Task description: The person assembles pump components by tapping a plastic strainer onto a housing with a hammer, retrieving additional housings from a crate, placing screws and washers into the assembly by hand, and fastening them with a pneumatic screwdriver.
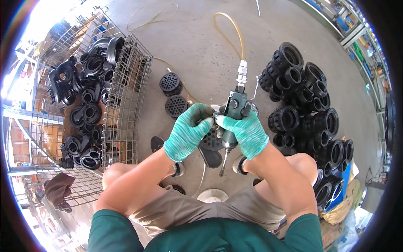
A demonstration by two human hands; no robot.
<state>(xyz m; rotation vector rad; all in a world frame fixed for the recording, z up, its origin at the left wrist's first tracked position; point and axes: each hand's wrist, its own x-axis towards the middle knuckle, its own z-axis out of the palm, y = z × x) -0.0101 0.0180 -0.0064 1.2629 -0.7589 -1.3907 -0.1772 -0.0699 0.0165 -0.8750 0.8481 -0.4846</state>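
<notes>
Over concrete, dark air tool, slim bit, right hand gripping it, left hand pinching small piece

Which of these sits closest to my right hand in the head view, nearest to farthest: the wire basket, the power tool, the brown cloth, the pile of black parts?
1. Power tool: right at the right hand.
2. Pile of black parts: to the right.
3. Wire basket: across to the left.
4. Brown cloth: far lower left.

gloves teal, white-streaked; power tool dark green, silver; hose yellowish; stacked parts black.
</notes>
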